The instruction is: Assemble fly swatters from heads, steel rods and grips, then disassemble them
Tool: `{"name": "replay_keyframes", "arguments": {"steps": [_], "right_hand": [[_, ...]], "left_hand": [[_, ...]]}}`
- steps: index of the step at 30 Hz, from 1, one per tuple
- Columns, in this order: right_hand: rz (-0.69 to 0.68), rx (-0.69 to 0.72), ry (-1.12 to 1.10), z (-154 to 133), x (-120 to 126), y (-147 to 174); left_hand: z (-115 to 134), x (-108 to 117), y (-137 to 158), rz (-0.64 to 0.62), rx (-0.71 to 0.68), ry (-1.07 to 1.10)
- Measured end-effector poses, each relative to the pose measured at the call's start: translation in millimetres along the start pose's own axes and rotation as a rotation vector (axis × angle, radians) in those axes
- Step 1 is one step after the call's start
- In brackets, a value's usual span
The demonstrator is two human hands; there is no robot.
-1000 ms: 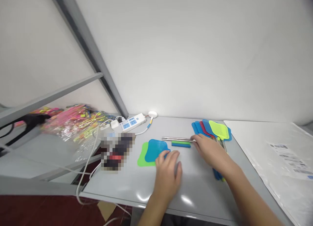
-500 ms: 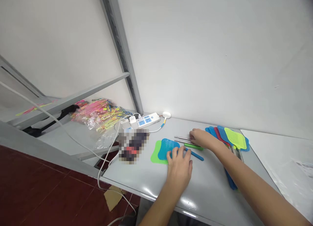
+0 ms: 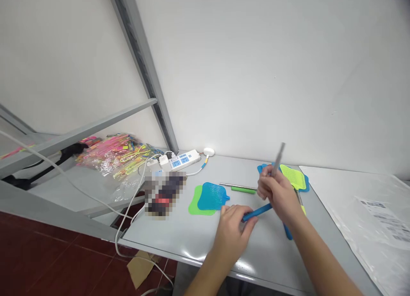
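My left hand (image 3: 233, 227) is closed, its thumb and fingers pinching the near-left end of a blue handle (image 3: 260, 211). The handle's other end reaches up to my right hand (image 3: 277, 193), which is wrapped round a slim metal rod (image 3: 279, 157) that sticks up from the fist. Whether the right fingers also touch the handle is hidden. Left of the hands, a blue fly swatter head (image 3: 212, 196) overlaps a green swatter head (image 3: 195, 205). Behind them lie another metal rod (image 3: 235, 185) and a green handle (image 3: 243, 190).
Right of my right hand is a pile of fly swatters, topped by a yellow-green swatter head (image 3: 293, 176). A white plastic bag (image 3: 349, 202) covers the table's right side. A power strip (image 3: 182, 161) with cables and a pixelated item (image 3: 166, 195) sit left. Bagged colourful goods (image 3: 118, 153) lie beyond.
My left hand has left the blue swatter head and taken the blue handle off the table. My right hand has lifted one metal rod and moved right and nearer. The view has shifted slightly.
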State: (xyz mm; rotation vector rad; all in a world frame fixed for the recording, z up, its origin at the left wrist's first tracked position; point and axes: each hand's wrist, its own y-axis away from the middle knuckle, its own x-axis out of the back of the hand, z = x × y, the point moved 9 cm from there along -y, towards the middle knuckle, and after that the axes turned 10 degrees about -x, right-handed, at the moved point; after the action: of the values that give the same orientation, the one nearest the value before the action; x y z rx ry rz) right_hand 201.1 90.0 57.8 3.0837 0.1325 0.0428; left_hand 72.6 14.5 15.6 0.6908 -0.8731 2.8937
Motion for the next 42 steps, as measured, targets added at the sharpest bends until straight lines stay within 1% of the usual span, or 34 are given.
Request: {"name": "replay_keyframes", "arguments": {"steps": [1, 3, 5, 7, 9, 12, 14, 17, 22, 28, 30, 33, 35, 37, 39, 40, 42], "right_hand": [[-0.046, -0.035, -0.200, 9, -8, 9], [-0.120, -0.097, -0.434, 26, -27, 25], [-0.148, -0.136, -0.553, 36, -41, 35], [-0.142, -0.133, -0.635, 36, -46, 41], [-0.137, -0.098, -0.697, 26, -46, 42], [-0.161, -0.030, -0.728, 4, -44, 43], [-0.189, 0.009, -0.732, -7, -46, 44], [-0.241, 0.045, -0.761, -16, -54, 44], [-0.285, 0.053, -0.756, -11, -65, 45], [-0.239, 0.044, -0.640, 3, -61, 42], [-0.253, 0.039, -0.615, 7, -63, 42], [-0.309, 0.011, -0.470, 11, -68, 43], [-0.308, -0.021, -0.389, 9, -65, 43], [-0.253, -0.040, -0.475, 2, -54, 41], [-0.181, -0.043, -0.649, -6, -41, 40], [-0.157, -0.050, -0.716, -9, -39, 40], [-0.137, -0.088, -0.777, -10, -41, 42]], "left_hand": [[-1, 6, 3, 0.079, 0.057, 0.080], [-7, 16, 9, 0.236, 0.166, 0.224], [-11, 23, 15, 0.345, 0.202, 0.297], [-10, 29, 19, 0.384, 0.170, 0.292], [-11, 29, 22, 0.344, 0.154, 0.271], [-13, 21, 25, 0.196, 0.157, 0.220], [-9, 17, 25, 0.114, 0.107, 0.164], [-2, 15, 23, 0.044, 0.032, 0.099], [-1, 18, 21, 0.012, 0.000, 0.035], [-3, 24, 22, -0.024, -0.007, 0.022], [0, 25, 21, -0.033, 0.006, 0.035], [5, 27, 17, -0.025, 0.019, 0.067], [7, 30, 14, -0.017, 0.026, 0.072], [7, 32, 13, -0.035, 0.035, 0.065], [7, 32, 14, -0.061, 0.049, 0.084], [7, 31, 14, -0.066, 0.059, 0.110], [5, 30, 16, -0.051, 0.100, 0.206]]}}
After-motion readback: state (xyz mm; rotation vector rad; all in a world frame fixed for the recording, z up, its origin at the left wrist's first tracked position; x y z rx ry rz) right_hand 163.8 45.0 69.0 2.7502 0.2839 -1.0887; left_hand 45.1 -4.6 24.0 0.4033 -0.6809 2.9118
